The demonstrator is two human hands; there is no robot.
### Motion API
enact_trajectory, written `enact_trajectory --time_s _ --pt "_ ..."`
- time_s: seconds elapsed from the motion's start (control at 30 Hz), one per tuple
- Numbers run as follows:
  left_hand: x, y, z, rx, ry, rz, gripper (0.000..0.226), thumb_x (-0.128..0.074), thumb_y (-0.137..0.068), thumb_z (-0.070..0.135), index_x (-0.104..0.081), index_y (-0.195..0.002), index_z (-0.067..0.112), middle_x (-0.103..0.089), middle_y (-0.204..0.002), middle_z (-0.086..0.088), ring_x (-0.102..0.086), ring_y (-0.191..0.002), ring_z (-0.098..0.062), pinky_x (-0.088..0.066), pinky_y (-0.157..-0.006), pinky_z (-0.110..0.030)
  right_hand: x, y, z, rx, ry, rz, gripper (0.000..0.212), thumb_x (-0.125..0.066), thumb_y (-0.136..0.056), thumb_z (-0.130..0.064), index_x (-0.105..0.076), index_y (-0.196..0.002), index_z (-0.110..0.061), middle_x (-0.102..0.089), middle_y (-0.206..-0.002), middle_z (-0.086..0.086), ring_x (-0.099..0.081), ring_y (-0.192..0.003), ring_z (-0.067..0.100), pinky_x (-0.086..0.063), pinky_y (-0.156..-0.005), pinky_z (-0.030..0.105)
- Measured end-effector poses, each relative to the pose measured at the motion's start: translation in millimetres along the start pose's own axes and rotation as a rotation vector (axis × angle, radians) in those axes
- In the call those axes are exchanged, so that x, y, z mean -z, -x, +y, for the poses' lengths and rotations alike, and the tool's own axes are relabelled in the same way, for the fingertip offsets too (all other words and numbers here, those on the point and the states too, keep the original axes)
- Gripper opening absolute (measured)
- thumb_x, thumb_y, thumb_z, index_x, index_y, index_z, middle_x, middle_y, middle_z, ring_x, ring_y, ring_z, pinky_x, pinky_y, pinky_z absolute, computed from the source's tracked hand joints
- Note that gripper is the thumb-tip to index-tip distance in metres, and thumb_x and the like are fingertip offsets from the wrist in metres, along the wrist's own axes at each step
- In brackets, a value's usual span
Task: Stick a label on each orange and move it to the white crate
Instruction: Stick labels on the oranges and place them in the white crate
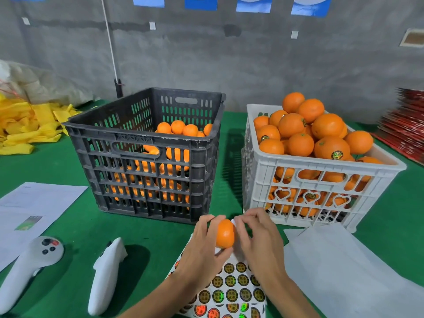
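Holding the orange (225, 234) steady in the left hand (202, 249) while the right hand (257, 237) fingertips pinch the label on, honestly just press it flat before crating.

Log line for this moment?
step: labelling | left hand: holds orange | right hand: at orange | over label sheet | white crate: heaped

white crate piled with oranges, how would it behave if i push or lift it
The white slotted plastic crate would probably be heavy: labelled oranges fill it and heap above its rim. A quick shove may roll the top fruit off. On the green felt-like table cover it would likely drag, not glide.
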State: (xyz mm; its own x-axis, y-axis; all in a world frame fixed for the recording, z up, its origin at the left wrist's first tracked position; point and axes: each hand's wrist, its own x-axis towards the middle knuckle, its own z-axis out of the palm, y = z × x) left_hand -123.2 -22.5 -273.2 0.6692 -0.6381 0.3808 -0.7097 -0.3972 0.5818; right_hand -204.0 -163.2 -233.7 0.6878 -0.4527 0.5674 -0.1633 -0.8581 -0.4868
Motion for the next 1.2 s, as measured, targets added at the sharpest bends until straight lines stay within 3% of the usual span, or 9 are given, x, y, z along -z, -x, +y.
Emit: enact_trajectory --time_s 0.2,0.37,0.43,0.5,0.63,0.8,0.9,1.07,1.2 --pt "3.0 -1.8 -1.0 0.066 0.083 -0.029 0.069 -0.064 -0.097 0.039 -0.026 -0.155 0.033 -0.021 -0.14 0.017 -0.043 -0.121 -0.003 -0.045 -0.096 -0.015 4.5 19.4 -9.3 0.22 0.12 -0.199 0.054 -0.025 -0.107 -0.05 -0.07 -0.125 -0.027 -0.065 -0.125 -0.011 -0.065 -0.107 0.005 -0.056 -0.092 0.021" --pt "25.8 -32.2 20.7 0.0 0.027 0.026 0.067 -0.072 -0.092 0.037 -0.039 -0.15 0.036 -0.031 -0.139 0.018 -0.047 -0.124 -0.003 -0.036 -0.091 -0.002 24.5 -2.0 -35.3 0.21 0.223 -0.159 0.069 -0.064 -0.078 -0.069 -0.071 -0.127 -0.021 -0.07 -0.129 -0.006 -0.073 -0.099 0.005 -0.052 -0.082 0.015" --pt "44.8 -54.6 43.3 -0.098 0.025 0.06 0.066 -0.067 -0.092 0.043 -0.038 -0.152 0.041 -0.03 -0.141 0.023 -0.047 -0.121 -0.001 -0.042 -0.094 -0.008 47.7 -27.4 -38.8 0.248 0.229 -0.002 0.068 -0.075 -0.077 -0.064 -0.072 -0.125 -0.016 -0.071 -0.128 0.0 -0.074 -0.097 0.009 -0.059 -0.075 0.019" --pt "65.8 -83.6 73.9 -0.171 0.04 0.116 0.066 -0.056 -0.09 0.04 -0.04 -0.154 0.035 -0.03 -0.143 0.019 -0.048 -0.122 -0.008 -0.052 -0.096 -0.028 77.8 -57.8 -44.5 0.257 0.289 0.115 0.067 -0.08 -0.076 -0.057 -0.072 -0.123 -0.01 -0.072 -0.125 0.005 -0.076 -0.089 0.014 -0.06 -0.063 0.024" --pt "95.9 -155.2 137.0 -0.345 -0.01 0.287 0.065 -0.058 -0.089 0.004 -0.048 -0.152 0.017 -0.045 -0.143 -0.004 -0.054 -0.123 -0.025 -0.056 -0.09 -0.044 132.0 -127.5 -54.4 0.197 0.4 0.23 0.061 -0.081 -0.081 -0.047 -0.069 -0.124 -0.006 -0.073 -0.122 0.008 -0.073 -0.07 0.026 -0.05 -0.042 0.032" --pt "105.0 -236.1 199.4 -0.449 -0.029 0.334 0.07 -0.058 -0.081 -0.006 -0.052 -0.149 0.008 -0.053 -0.14 -0.012 -0.052 -0.126 -0.032 -0.05 -0.1 -0.046 183.4 -204.5 -37.0 0.038 0.271 0.253 0.054 -0.065 -0.091 -0.053 -0.057 -0.133 -0.021 -0.068 -0.123 0.003 -0.066 -0.105 0.032 -0.051 -0.075 0.042" --pt "96.6 -274.2 227.5 -0.485 0.023 0.316 0.069 -0.057 -0.077 -0.01 -0.055 -0.144 0.005 -0.059 -0.14 -0.01 -0.053 -0.124 -0.031 -0.046 -0.105 -0.041 202.3 -236.4 -16.1 -0.021 0.115 0.351 0.042 -0.07 -0.088 -0.047 -0.063 -0.121 -0.021 -0.071 -0.114 0.005 -0.066 -0.104 0.032 -0.052 -0.079 0.041" --pt "69.6 -324.9 253.9 -0.414 0.058 0.11 0.071 -0.062 -0.089 0.001 -0.043 -0.155 0.018 -0.048 -0.156 -0.002 -0.048 -0.14 -0.027 -0.04 -0.115 -0.037 209.3 -273.0 30.4 -0.154 0.063 0.319 0.057 -0.071 -0.092 -0.033 -0.053 -0.143 -0.014 -0.058 -0.142 0.009 -0.056 -0.129 0.032 -0.045 -0.101 0.042" --pt "53.8 -350.9 249.5 -0.29 0.002 -0.081 0.081 -0.06 -0.092 0.01 -0.025 -0.164 0.023 -0.032 -0.168 -0.001 -0.033 -0.153 -0.024 -0.033 -0.122 -0.038 200.5 -283.9 55.9 -0.095 0.056 0.198 0.045 -0.061 -0.099 -0.014 -0.055 -0.143 -0.007 -0.048 -0.154 0.011 -0.039 -0.146 0.025 -0.027 -0.118 0.031"
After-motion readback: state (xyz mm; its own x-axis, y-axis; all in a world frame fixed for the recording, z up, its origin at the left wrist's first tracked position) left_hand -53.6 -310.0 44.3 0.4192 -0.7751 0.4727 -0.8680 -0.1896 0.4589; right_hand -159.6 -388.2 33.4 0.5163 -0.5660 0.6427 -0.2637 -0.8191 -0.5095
